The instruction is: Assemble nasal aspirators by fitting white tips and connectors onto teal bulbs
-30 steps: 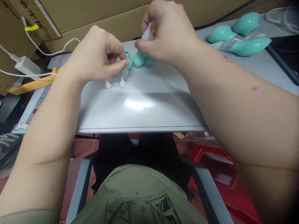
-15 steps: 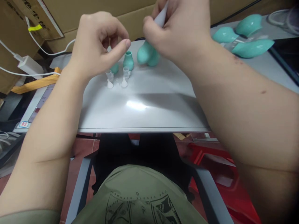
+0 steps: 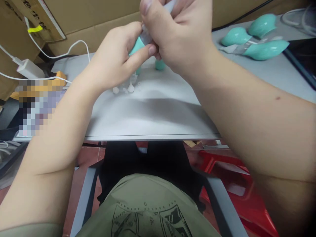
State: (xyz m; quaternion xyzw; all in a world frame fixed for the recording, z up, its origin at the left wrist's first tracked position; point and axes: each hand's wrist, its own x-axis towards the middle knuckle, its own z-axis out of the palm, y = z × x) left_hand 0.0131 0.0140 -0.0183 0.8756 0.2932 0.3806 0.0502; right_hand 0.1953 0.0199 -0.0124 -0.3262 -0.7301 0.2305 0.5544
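Left hand (image 3: 118,54) grips teal bulb (image 3: 135,47), right hand (image 3: 179,38) curled around pale nozzle (image 3: 170,6), hands close together over white table (image 3: 148,123).

Backdrop: brown cardboard (image 3: 103,16) across the rear, with dark handwriting (image 3: 33,13) at upper left
Power: white charger block (image 3: 31,69) at far left, a white plug in its top
Cables: white cord (image 3: 50,58) with a yellow tag (image 3: 35,29); black cable (image 3: 243,16) slanting along the cardboard; pale coiled cable (image 3: 296,26) at upper right
Left edge: orange-yellow wooden bar (image 3: 60,74), partly pixelated
Right edge: dark, flat device (image 3: 302,59), cut off by the frame
Surface: white tabletop (image 3: 148,121)
Seat: grey chair armrests (image 3: 85,197)
Below: reddish tiled floor (image 3: 84,184); red plastic stool (image 3: 256,210) at right
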